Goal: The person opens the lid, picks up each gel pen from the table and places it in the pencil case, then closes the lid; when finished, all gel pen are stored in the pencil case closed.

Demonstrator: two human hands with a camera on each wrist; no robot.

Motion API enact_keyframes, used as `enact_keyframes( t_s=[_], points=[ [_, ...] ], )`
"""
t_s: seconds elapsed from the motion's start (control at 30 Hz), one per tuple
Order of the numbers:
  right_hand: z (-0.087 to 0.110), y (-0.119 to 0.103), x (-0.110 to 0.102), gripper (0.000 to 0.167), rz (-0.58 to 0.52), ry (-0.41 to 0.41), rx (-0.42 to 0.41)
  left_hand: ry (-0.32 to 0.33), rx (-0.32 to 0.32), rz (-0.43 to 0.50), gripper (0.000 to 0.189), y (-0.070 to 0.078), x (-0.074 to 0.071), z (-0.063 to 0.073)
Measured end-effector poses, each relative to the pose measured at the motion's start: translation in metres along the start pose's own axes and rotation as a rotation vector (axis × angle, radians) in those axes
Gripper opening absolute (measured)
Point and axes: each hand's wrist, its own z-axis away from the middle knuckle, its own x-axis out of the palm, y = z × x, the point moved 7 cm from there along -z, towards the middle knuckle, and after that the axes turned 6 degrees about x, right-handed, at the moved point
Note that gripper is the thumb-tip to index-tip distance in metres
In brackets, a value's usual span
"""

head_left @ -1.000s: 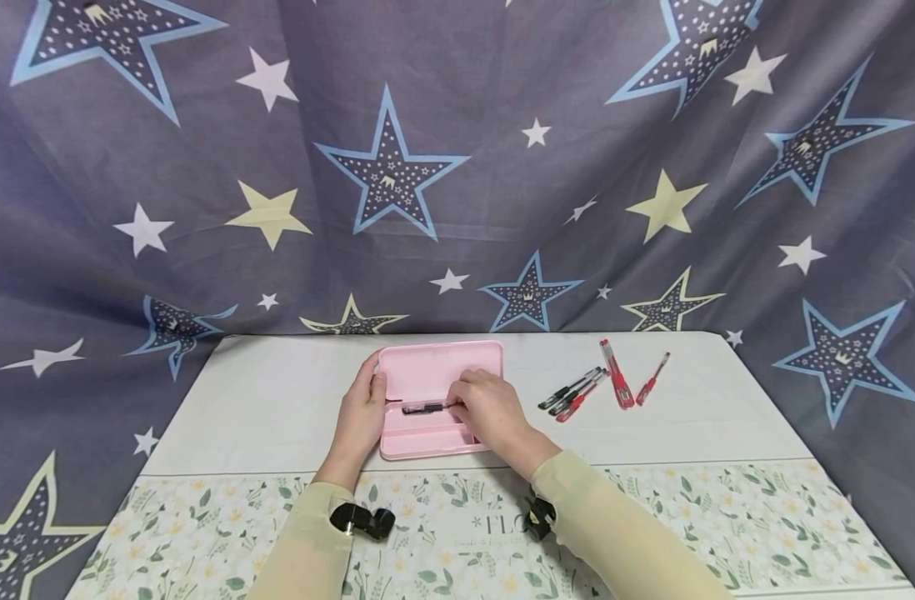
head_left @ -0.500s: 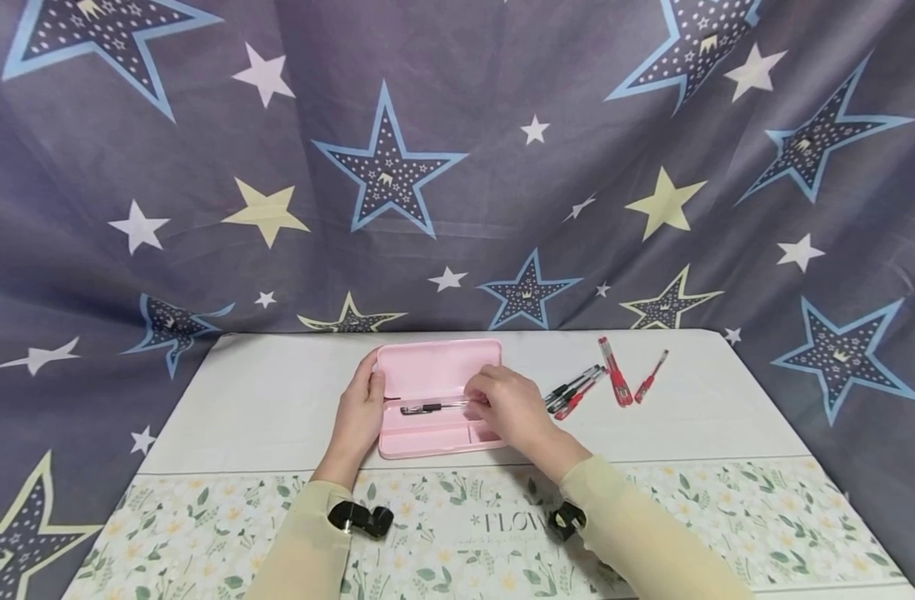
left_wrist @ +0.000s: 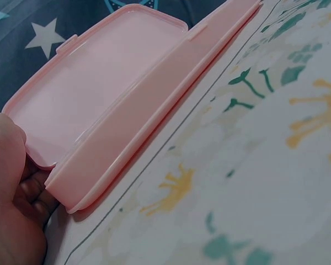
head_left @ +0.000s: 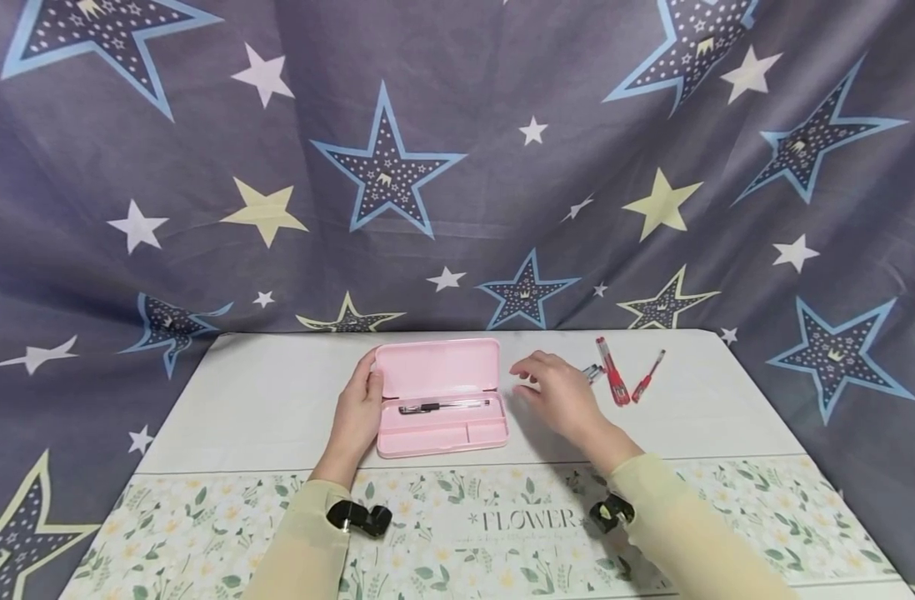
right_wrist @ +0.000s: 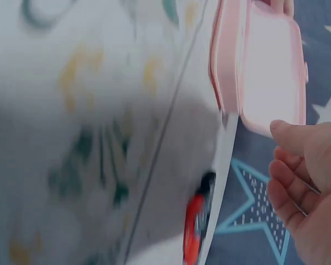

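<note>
A pink pencil case (head_left: 437,371) lies with its lid raised on the white table. My left hand (head_left: 358,414) grips its left end, the thumb in front and the fingers partly hidden behind; the left wrist view shows this hand (left_wrist: 14,193) at the case's corner. Inside the back compartment is one black pen (head_left: 442,406). Right of the case, my right hand (head_left: 566,400) hangs above the table with loosely bent fingers and nothing in them. It mostly covers a cluster of pens (head_left: 593,373). Red pens (head_left: 613,375) lie just beyond, with a single red pen (head_left: 647,379) farther right.
A floral-printed cloth (head_left: 397,550) covers the near part of the table (head_left: 277,400). Behind the far edge hangs a dark curtain (head_left: 457,192) with stars. The case's front compartment has a low divider (head_left: 467,433).
My right hand has let go of the black pen, which stays in the case, and has moved right towards the pen cluster. My left hand keeps its grip on the case.
</note>
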Motion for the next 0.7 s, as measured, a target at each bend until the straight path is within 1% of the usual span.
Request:
enact_keyframes(
  t_s=[0.27, 0.47, 0.7],
  points=[
    [0.008, 0.033, -0.019, 0.035, 0.009, -0.052, 0.058, -0.007, -0.001, 0.005, 0.053, 0.001, 0.000, 0.000],
    [0.015, 0.051, -0.027, 0.040, 0.031, -0.098, 0.041, -0.002, -0.001, 0.002, 0.053, 0.000, 0.000, 0.000],
    [0.021, 0.072, -0.030, 0.047, 0.043, -0.174, 0.019, 0.000, 0.000, 0.006, 0.053, 0.000, 0.000, 0.001]
  ],
)
